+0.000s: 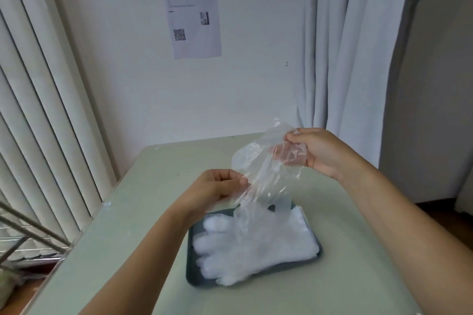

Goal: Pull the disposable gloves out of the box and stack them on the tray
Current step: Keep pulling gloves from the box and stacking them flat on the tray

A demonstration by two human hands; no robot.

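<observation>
Forearms: the left forearm (pixel 143 250) and right forearm (pixel 409 225) reach in from the bottom edge over the pale green desk (pixel 133 212).
Tray: a dark tray (pixel 191 273) sits on the desk between the forearms, just below both grips.
Stacked gloves: a pile of clear disposable gloves (pixel 256 245) lies flat on the tray with the fingers pointing left. It looks cloudy white where the layers overlap, and the number of gloves is not readable.
Held glove: one more clear glove (pixel 266 176) hangs crumpled in the air above the tray. Its lower end droops toward the pile, but whether it touches cannot be told.
Left grip: the left grip (pixel 217 186) has its fingers curled and pinches the held glove's left edge.
Right grip: the right grip (pixel 314 148) is higher and farther off, with thumb and fingers pinching the glove's upper end.
Box: it is out of view, so what remains inside is unknown.
Done, as judged: a good many gloves are already stacked.
Left, as judged: the held glove needs spreading flat and laying in line on the pile. Any further pulls depend on the unseen box.
</observation>
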